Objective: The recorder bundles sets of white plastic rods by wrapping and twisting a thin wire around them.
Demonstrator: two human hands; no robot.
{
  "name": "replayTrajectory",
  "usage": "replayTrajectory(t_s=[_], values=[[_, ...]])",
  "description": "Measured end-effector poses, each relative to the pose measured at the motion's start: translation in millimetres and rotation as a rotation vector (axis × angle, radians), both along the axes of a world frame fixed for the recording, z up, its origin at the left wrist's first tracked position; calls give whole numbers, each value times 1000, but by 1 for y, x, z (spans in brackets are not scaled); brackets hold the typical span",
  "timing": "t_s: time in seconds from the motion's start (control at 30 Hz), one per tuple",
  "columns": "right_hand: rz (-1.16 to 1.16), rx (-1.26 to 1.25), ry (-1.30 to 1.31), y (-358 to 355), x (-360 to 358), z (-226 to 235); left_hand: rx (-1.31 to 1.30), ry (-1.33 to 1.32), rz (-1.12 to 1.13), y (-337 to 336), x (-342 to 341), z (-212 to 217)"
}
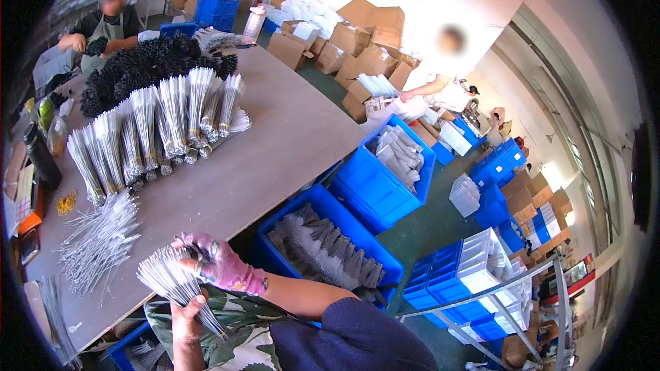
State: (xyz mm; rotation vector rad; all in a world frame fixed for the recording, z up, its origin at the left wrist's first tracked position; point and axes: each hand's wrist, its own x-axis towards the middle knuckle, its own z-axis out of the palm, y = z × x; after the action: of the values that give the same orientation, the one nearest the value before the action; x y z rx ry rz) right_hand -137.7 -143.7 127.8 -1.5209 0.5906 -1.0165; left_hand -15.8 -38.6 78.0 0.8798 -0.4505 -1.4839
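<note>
**Wire bundle gathered in both hands at the surface's edge**

A fan of thin metal wires [172, 283] is held just off the near edge of the grey surface [275, 130], presumably so the ends can be evened. The bare left hand [185, 319] has its grip closed around the stems from below; the gloved right hand [218, 264] clasps them from above. Loose wires [96, 240] lie nearby, beside tied bundles [151, 130].

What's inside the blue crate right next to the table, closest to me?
The blue crate holds dark grey bristle brushes lying in overlapping rows. Its floor and anything under the brushes are covered, and the person's right forearm hides the near corner.
</note>
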Motion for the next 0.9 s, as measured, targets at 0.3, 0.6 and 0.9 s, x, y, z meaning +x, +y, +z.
replayTrajectory(t_s=[0.3,0.6,0.9], values=[[38,219,-98,11,1,-2,63,63,60,26,-3,-16],[9,331,208,-14,-28,3,79,-10,-12,7,-3,-5],[133,411,65,-15,-24,-13,67,86,-22,16,2,-10]])
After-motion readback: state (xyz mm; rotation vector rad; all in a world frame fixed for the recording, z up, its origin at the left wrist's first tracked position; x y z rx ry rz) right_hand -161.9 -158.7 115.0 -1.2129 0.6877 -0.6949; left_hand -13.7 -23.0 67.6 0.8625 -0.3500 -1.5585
